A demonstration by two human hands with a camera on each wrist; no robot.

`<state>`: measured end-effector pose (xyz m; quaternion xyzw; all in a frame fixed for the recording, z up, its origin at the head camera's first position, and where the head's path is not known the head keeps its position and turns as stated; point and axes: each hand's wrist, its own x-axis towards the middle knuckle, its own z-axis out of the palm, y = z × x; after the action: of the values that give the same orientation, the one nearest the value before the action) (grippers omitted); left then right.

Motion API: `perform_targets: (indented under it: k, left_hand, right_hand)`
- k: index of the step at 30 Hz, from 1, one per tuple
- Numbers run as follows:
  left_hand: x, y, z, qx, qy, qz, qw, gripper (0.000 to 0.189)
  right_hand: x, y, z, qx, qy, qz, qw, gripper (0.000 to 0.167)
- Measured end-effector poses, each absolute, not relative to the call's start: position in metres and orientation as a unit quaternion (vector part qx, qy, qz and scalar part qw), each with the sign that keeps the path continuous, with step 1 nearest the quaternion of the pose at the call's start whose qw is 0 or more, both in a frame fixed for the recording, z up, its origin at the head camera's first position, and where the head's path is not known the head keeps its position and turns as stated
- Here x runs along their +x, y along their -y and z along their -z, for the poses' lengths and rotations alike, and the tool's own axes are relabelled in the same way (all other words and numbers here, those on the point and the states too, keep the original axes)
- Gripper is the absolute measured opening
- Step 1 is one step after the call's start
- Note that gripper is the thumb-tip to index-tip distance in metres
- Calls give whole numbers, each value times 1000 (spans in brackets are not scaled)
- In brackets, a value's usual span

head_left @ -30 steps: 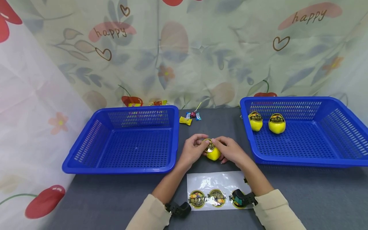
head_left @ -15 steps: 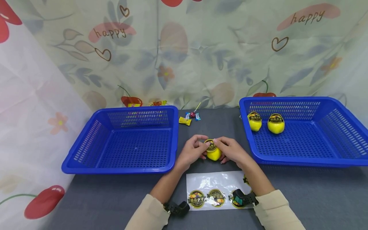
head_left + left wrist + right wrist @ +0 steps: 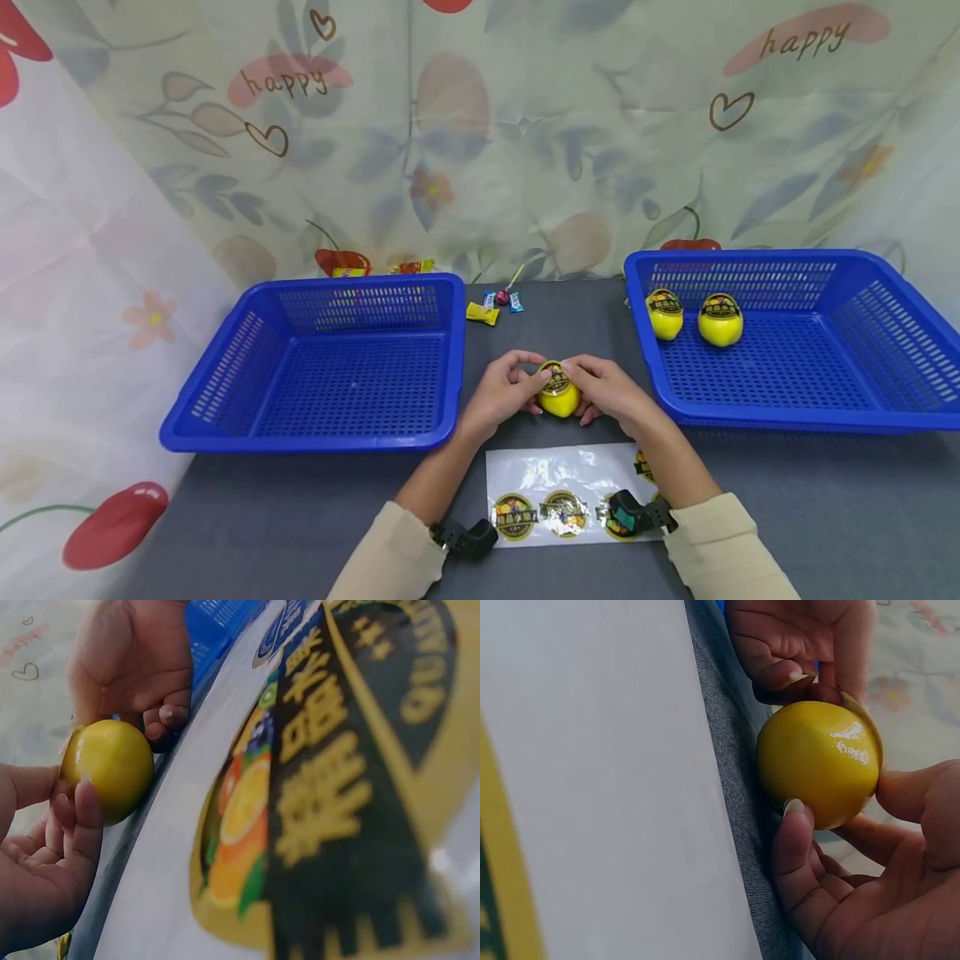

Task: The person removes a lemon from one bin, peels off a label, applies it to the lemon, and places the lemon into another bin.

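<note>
A yellow lemon (image 3: 559, 405) is held between both hands in front of the baskets, a round black-and-gold sticker (image 3: 556, 381) on its upper face. My left hand (image 3: 501, 395) grips its left side, thumb on the sticker. From the right, my right hand (image 3: 611, 392) holds it with the thumb at the sticker's upper edge. In the right wrist view the sticker's rim stands slightly off the lemon (image 3: 814, 761). Closer to me lies a white sticker sheet (image 3: 555, 467) with several round stickers (image 3: 514, 517), partly under the right wrist.
A blue basket (image 3: 311, 446) stands at left. Another blue basket (image 3: 810, 418) at right holds two stickered lemons (image 3: 722, 323). Wrapped candies (image 3: 482, 314) and a lollipop (image 3: 502, 297) lie at the back between them. A patterned curtain (image 3: 525, 167) hangs behind.
The sticker has turned more squarely toward the head camera and the lemon has shifted slightly right. Both hands keep hold of it, thumbs moving a little over the sticker.
</note>
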<state>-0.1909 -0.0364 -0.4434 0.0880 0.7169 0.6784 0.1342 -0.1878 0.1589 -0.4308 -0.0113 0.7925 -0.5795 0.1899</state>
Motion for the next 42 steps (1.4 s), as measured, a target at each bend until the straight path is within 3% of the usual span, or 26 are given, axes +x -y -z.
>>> perform_targets:
  k: [13,20,25,36,42]
  left_hand:
    - [-199,30,442,85,-718,-670,164,37]
    - [-202,27,441,65,-702,-669,237,46]
    - [-203,27,443,69,-682,-678,266,38]
    - [-198,33,450,37,-676,-689,259,35]
    - [-194,32,450,48,-705,-675,212,32]
  right_hand:
    - [-190,-164,432,-5,-770,607,199,45]
    - [-189,-166,432,-10,-778,599,190,45]
    - [-187,-165,432,-10,-786,590,184,44]
    - [-185,-165,433,-16,-791,584,180,44]
    - [-184,-161,429,-53,-841,523,126,44]
